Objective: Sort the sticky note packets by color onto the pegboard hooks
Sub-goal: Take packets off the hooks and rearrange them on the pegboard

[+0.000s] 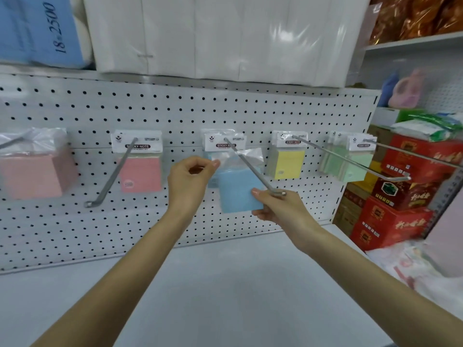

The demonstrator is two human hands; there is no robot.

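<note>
A blue sticky note packet (236,192) hangs partway along the middle hook (253,167) of the white pegboard (175,111). My right hand (278,209) holds its lower right corner, close to the hook's tip. My left hand (190,180) pinches the packet's clear upper left edge. More blue packets (223,144) hang behind it against the board. On other hooks hang pink packets (140,166), a second pink bunch (35,169) at far left, yellow packets (288,161) and green packets (350,161).
A grey shelf surface (225,284) lies below the pegboard. Red boxes (400,196) are stacked at the right, with plastic-wrapped goods (411,264) in front of them. Large white packs (218,36) and a blue pack (37,28) sit on the shelf above.
</note>
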